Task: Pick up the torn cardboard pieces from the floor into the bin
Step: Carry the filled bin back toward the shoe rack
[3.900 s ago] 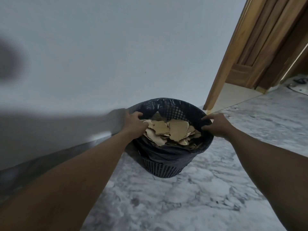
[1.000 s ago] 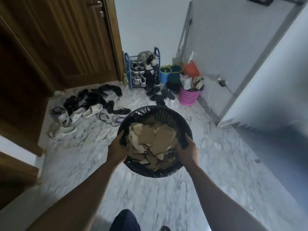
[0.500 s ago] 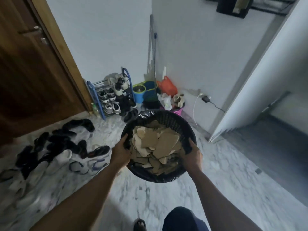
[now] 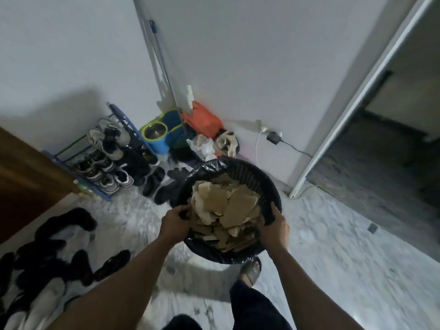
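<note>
At left, the left hand (image 4: pixel 175 223) is seen with its fingers (image 4: pixel 182 210) curled over the rim of the bin (image 4: pixel 252 175) and clamped on it. The bin appears to be held clear of the ground. The round tub of black plastic mesh is lined with a glossy, crinkled black liner (image 4: pixel 214 166) and heaped nearly to the brim with the torn cardboard pieces (image 4: pixel 226 208), flat tan scraps with ragged, pale edges. At right, the right hand (image 4: pixel 276 228) is clamped on the opposite rim in the same way. The load is judged best carried level, both grips kept even, so that the light, loosely stacked scraps are not spilled back onto the polished grey-veined marble floor (image 4: pixel 333 246).
</note>
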